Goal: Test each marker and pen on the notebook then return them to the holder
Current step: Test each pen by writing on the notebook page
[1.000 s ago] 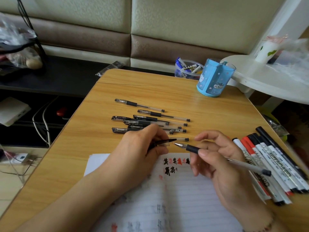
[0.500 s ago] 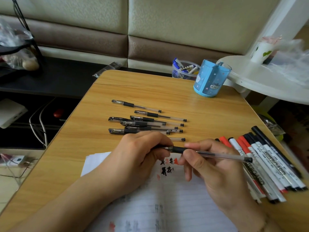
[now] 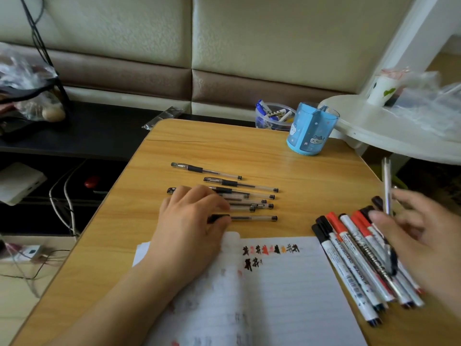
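On the wooden table (image 3: 311,171) several clear black-ink pens (image 3: 239,189) lie in a row. My left hand (image 3: 192,221) lies over the row's left end, thumb and forefinger pinching the dark grip of the nearest pen (image 3: 252,218), which lies flat on the table. My right hand (image 3: 414,233) is off to the right above the whiteboard markers (image 3: 354,260) and holds a clear capped pen (image 3: 387,186) upright, blurred by motion. The open lined notebook (image 3: 287,290) shows red, orange and black test marks. The blue cartoon pen holder (image 3: 309,131) stands at the table's far right.
A clear tub (image 3: 273,116) with small items sits behind the holder. A white round side table (image 3: 389,131) with a cup overhangs the right corner. Left of the table are a dark shelf (image 3: 94,131), cables and a white box.
The cap went onto the pen and my hands parted. My right hand swung right, tipping that pen upright. My left hand went forward onto the pen row.
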